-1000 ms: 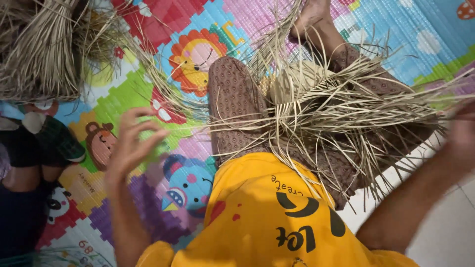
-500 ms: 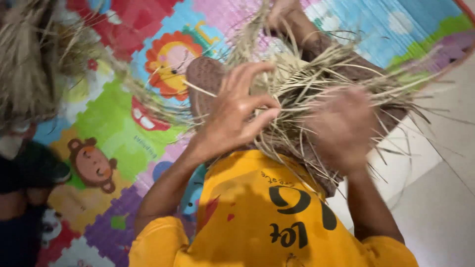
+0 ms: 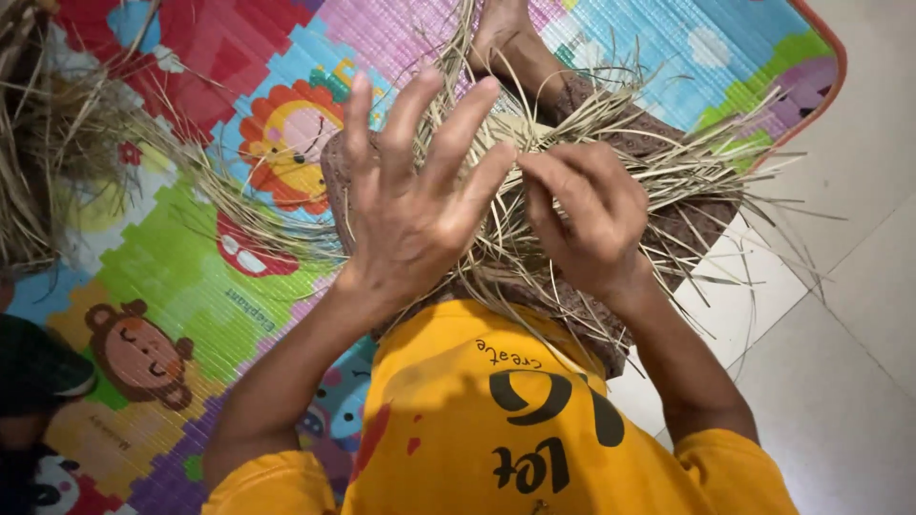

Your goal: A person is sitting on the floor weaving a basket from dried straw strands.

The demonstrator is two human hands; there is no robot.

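Head view: left hand (image 3: 410,215) spread wide, fingers splayed over the bundle of thin, dry, pale straw-like strips (image 3: 611,157) lying across the lap. Right hand (image 3: 587,215) pinches a few strips there. Colourful ribbed foam mat (image 3: 219,286) underneath; yellow shirt (image 3: 496,420) below.
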